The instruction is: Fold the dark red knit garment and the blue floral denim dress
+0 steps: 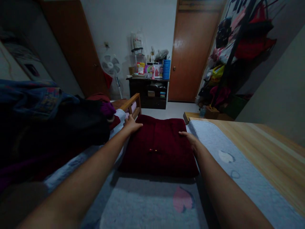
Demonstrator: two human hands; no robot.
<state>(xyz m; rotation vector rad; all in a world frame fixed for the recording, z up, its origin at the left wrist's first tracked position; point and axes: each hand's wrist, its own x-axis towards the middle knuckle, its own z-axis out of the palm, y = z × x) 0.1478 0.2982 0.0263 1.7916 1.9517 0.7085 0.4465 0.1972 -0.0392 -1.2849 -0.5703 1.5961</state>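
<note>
A dark red, plush-looking folded garment point(164, 140) lies in a thick, nearly square bundle on the light blue-grey bedding point(147, 197). Two small shiny tips, like drawstring ends, show on its top. At its far left edge is my left hand point(132, 124), thumb on the cloth and fingers round the side. My right hand point(191, 140) holds the right edge, its thumb on top and its other fingers mostly hidden down the side. Both forearms reach forward from the bottom of the view.
A heap of dark clothes with denim point(47, 98) fills the left side. A wooden bed rail point(133, 103) stands beyond my left hand. Bare wooden boards point(269, 140) run along the right. Farther off are a fan point(111, 65), a black cabinet point(147, 92) and hanging bags point(254, 47).
</note>
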